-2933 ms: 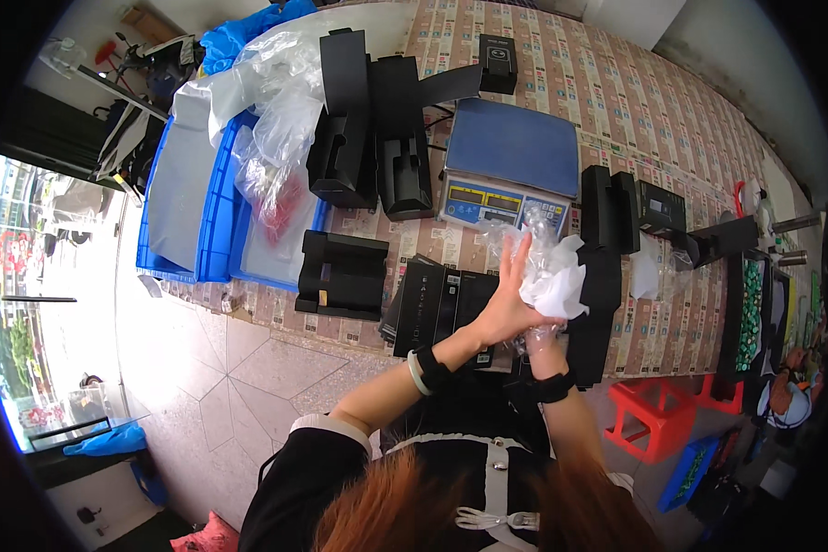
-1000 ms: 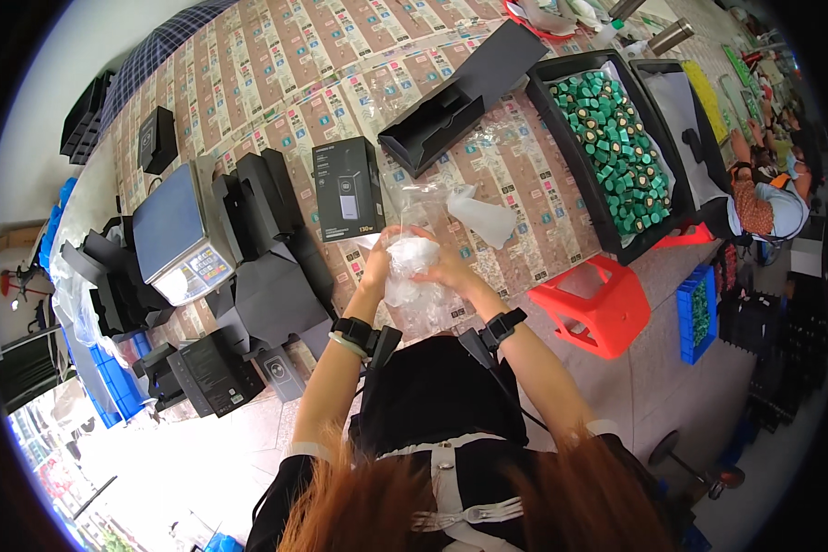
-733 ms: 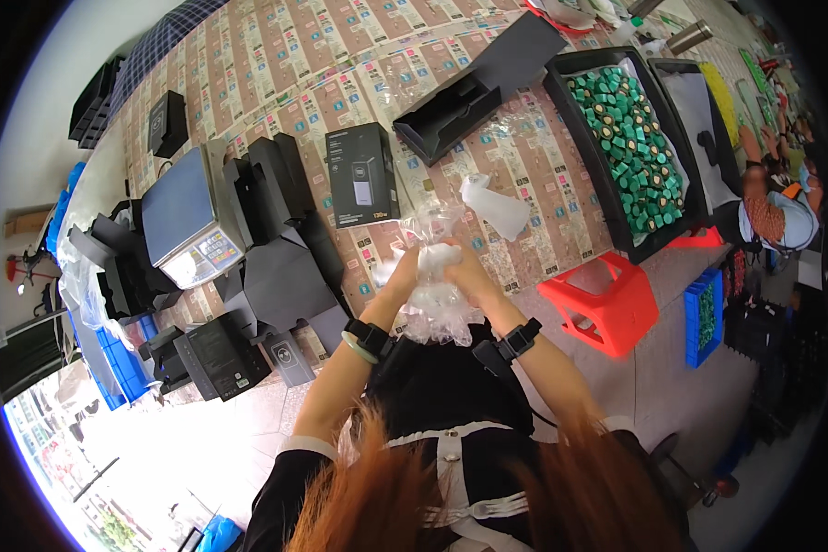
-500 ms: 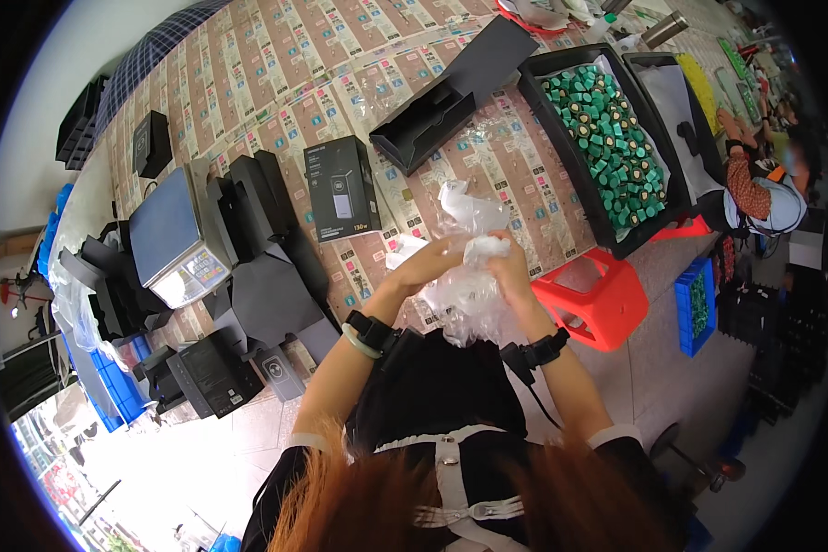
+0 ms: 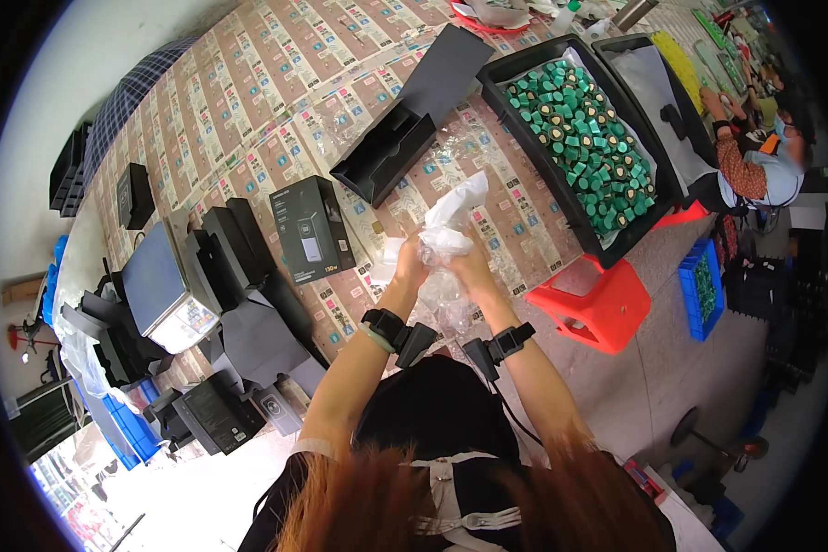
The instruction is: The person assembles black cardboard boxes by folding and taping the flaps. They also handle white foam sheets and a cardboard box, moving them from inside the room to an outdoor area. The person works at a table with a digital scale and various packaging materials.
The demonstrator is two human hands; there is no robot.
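Note:
Crumpled clear plastic wrap hangs between my hands over the table's near edge, with a whiter sheet sticking up above them. My left hand has its fingers closed on this bunch from the left. From the right, my right hand grips the same bunch. Whether anything lies inside the wrap is hidden. Beyond my hands lies an open black box with its long lid folded back. A closed black printed box stands to the left of my hands.
A black tray of small green pieces lies to the right, by another lined tray. A red stool stands below the table edge. At left are a scale and several black boxes. A person sits far right.
The white sheet now stands higher above my hands, and my hands have drawn closer together around the bunch. The whole view has shifted slightly.

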